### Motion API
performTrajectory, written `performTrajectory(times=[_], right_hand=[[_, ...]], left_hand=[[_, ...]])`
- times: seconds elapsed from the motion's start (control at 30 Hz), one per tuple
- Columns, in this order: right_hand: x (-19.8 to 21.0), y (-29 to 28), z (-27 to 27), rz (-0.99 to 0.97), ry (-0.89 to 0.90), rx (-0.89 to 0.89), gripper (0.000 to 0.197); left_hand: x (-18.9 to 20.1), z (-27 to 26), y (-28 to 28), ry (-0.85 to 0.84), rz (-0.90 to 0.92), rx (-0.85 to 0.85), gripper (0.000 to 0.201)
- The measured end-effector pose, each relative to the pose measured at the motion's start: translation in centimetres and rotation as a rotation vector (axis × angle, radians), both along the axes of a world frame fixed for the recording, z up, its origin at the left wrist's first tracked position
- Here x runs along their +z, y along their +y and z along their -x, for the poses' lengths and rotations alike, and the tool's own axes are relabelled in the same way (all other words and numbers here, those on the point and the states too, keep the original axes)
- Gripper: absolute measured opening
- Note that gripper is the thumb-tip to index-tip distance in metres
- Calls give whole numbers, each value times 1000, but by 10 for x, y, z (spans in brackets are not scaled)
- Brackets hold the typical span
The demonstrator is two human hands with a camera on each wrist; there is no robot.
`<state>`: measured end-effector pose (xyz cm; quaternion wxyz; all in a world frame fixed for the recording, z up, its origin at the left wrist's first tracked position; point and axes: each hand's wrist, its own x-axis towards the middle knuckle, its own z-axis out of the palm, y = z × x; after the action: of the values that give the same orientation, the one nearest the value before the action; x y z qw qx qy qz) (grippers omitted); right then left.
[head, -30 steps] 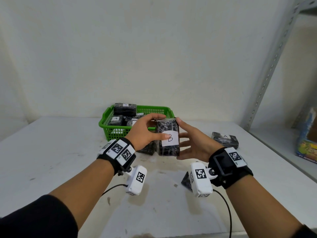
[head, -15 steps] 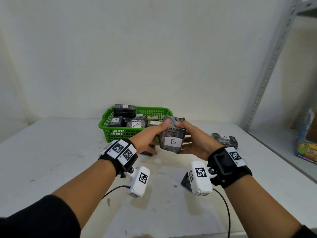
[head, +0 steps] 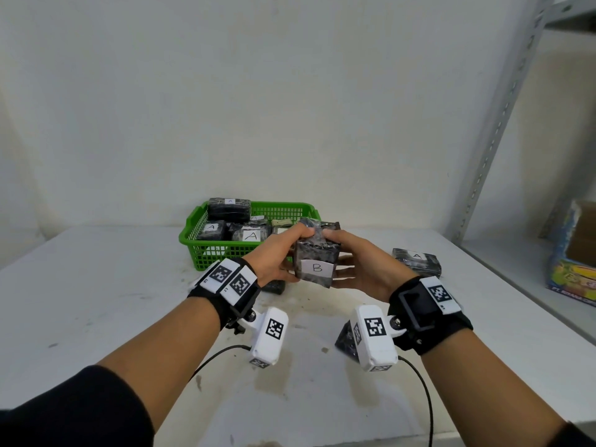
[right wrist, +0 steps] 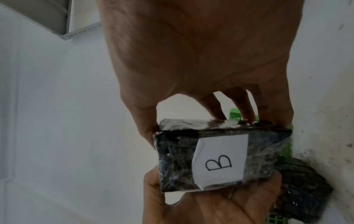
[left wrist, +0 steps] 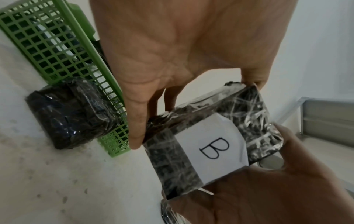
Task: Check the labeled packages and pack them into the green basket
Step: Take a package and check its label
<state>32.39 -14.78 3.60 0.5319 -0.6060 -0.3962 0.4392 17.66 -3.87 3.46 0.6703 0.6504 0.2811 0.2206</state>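
A black wrapped package with a white "B" label [head: 317, 253] is held above the table in front of the green basket [head: 206, 250]. My left hand [head: 283, 256] grips its left side, thumb on top. My right hand [head: 351, 256] grips the right side, thumb on top and fingers under it. The left wrist view shows the B package [left wrist: 214, 136] between my left hand [left wrist: 153, 98] and my right hand [left wrist: 268, 197]. In the right wrist view the B label [right wrist: 220, 160] faces the camera. The basket holds several black packages labelled "A" [head: 251, 235].
A package labelled "A" [head: 416, 261] lies on the table to the right. Another black package [head: 274, 285] [left wrist: 70, 112] lies against the basket's front wall. A dark package [head: 343, 341] sits behind my right wrist camera. A metal shelf with a colourful box [head: 574, 253] stands at right.
Both hands have turned the B package from standing on end with the label sideways to tipped back with the label reading upright, and lowered it slightly.
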Motion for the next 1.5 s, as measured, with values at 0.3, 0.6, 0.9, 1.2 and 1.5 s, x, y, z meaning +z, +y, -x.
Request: performTrajectory(times=[0.3,0.6,0.9,1.2,1.5], right_hand=[[-3,-6,-11,5,-56,37,63],[-21,-13,-30,-184,-177,-128,40],[-28,-31,-61,-173,-85,-249,42],[-27,-97,-143,-17,-111,-469,37],[-36,-131,-242,160,17,-621,36]], left_hand=[[0,-5,-2,44,117,2,44],[-6,-23,0,52,280,-61,112],[-16,-79,-31,31,-218,163,95],[-20,-193,-78,177,-176,7,78],[-63,-342,-89,362,-270,-111,103]])
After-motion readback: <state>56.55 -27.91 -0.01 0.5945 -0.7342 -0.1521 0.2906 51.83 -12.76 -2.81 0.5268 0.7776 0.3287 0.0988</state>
